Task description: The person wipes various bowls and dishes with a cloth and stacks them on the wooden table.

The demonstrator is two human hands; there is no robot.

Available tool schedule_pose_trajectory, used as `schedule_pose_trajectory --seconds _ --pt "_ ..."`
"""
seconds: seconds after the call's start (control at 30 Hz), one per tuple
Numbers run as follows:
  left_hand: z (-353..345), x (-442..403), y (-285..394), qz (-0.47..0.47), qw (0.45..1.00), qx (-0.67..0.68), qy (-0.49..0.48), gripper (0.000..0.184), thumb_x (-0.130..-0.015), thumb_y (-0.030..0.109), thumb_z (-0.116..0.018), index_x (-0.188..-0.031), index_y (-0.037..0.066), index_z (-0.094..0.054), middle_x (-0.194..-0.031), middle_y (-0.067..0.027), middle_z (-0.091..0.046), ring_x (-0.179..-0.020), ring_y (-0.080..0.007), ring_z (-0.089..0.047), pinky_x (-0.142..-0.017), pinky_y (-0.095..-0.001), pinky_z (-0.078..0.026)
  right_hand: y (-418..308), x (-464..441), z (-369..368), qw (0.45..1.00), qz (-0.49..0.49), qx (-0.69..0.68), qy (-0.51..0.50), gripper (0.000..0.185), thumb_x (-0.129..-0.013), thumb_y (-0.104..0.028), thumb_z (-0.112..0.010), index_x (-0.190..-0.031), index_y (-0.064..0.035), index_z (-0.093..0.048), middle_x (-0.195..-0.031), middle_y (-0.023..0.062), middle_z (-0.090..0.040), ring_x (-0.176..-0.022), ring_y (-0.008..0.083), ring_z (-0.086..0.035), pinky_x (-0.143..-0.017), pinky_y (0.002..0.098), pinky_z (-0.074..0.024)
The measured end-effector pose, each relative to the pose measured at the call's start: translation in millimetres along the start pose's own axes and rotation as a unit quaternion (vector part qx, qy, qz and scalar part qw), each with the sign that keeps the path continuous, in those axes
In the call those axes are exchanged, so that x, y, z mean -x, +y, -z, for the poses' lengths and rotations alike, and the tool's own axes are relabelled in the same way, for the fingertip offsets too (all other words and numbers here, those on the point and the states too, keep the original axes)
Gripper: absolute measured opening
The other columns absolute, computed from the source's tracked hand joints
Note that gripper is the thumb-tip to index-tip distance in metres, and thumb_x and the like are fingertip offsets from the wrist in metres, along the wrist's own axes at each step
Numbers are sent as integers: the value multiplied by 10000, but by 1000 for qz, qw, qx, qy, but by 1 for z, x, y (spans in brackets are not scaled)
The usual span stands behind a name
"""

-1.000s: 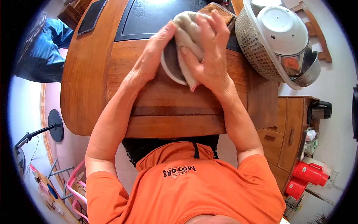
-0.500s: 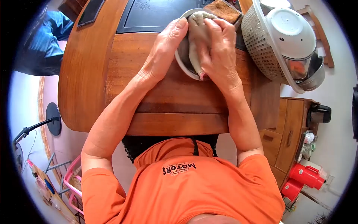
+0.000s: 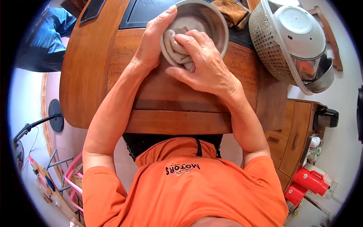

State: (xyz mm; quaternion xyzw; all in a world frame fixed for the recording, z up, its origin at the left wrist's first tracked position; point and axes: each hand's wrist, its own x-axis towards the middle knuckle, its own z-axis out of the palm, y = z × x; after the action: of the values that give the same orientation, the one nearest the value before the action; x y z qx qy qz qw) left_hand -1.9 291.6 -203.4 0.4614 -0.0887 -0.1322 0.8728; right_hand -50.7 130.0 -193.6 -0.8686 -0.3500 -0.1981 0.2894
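Observation:
A round stainless steel bowl (image 3: 216,23) is over the far part of the table, its open side showing toward me. My left hand (image 3: 152,42) grips its left side, with the thumb along the rim and the other fingers hidden. Inside the bowl, against the left wall, sits a crumpled pale cloth (image 3: 176,49). My right hand (image 3: 206,62) has its curled fingers on that cloth, while the thumb sticks out to the left outside the near rim.
The wooden table (image 3: 170,100) carries a black tray or panel (image 3: 151,13), a phone-like dark slab (image 3: 92,10) and a brown cloth (image 3: 230,11). At right stands a perforated basket (image 3: 266,41) holding a white bowl (image 3: 298,22) and metal pots. A person's jeans (image 3: 51,39) show at left.
The bowl has turned to show more of its inside. The cloth has gone from draped over the rim to bunched inside at the left, with my right hand following it.

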Motion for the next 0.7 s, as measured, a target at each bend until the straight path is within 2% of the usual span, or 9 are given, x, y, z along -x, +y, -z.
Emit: schedule_pose_trajectory --seconds 0.03,0.13,0.33,0.43,0.57,0.6,0.63,0.67,0.7 --pt "-2 2 2 0 1000 -1 0 351 -1012 365 -521 -1141 66 -651 -1061 -29 -659 -945 -124 -600 -859 -258 -497 1 0 1 1000 0 -1 1 552 -795 -352 -801 -1172 -2 -600 -1155 225 -587 -1061 419 -576 -964 494 -462" --pt "-3 3 1 -24 997 -69 -33 350 -993 350 -523 -1129 62 -670 -1069 -32 -664 -958 -131 -599 -883 -279 -493 2 -1 5 994 25 -91 60 272 -802 -147 -791 -994 -22 -643 -866 155 -616 -775 351 -630 -698 414 -525" --pt "-4 -1 1 20 999 7 25 373 -992 351 -549 -1172 49 -672 -1111 -43 -675 -1013 -137 -606 -941 -287 -475 7 -1 19 972 9 -166 166 217 -842 -78 -757 -1018 -15 -647 -817 103 -622 -729 208 -630 -630 322 -505" --pt "5 -8 -6 -11 1000 7 -2 371 -993 332 -560 -1191 36 -666 -1135 -50 -678 -1028 -141 -611 -954 -289 -474 8 2 29 929 -153 -189 280 272 -893 -163 -743 -1104 -26 -640 -904 110 -635 -800 190 -646 -699 302 -537" --pt "1 -4 -8 12 998 -40 -56 367 -991 310 -561 -1179 11 -662 -1120 -53 -677 -1032 -132 -599 -951 -285 -466 28 -4 26 918 -132 -163 336 417 -885 -226 -767 -1214 -38 -593 -1033 126 -641 -896 215 -659 -773 341 -556" --pt "-4 -3 -12 -10 996 -66 -52 353 -994 308 -555 -1157 12 -659 -1082 -48 -675 -1013 -120 -589 -937 -278 -465 31 -9 26 960 -28 23 278 431 -882 -209 -773 -1236 -38 -597 -1150 134 -628 -986 243 -645 -834 359 -540" --pt "-6 -4 -11 -42 990 -108 -79 359 -995 332 -559 -1143 18 -649 -1056 -42 -668 -995 -114 -583 -908 -279 -479 31 -13 25 953 76 208 206 447 -878 -192 -779 -1257 -37 -601 -1266 142 -615 -1076 271 -630 -895 377 -523" --pt "-7 1 -10 -28 985 -147 -86 411 -989 352 -557 -1215 14 -618 -1112 -56 -655 -1013 -126 -592 -913 -283 -490 26 -13 20 953 80 248 154 532 -835 -231 -815 -1282 -54 -587 -1289 173 -590 -1098 368 -615 -917 433 -516" --pt "-8 6 -8 -14 978 -185 -93 474 -983 372 -555 -1287 10 -588 -1168 -69 -642 -1031 -137 -602 -919 -286 -501 19 -14 20 966 26 224 124 576 -827 -217 -779 -1328 -51 -550 -1287 172 -577 -1144 354 -575 -948 473 -456"
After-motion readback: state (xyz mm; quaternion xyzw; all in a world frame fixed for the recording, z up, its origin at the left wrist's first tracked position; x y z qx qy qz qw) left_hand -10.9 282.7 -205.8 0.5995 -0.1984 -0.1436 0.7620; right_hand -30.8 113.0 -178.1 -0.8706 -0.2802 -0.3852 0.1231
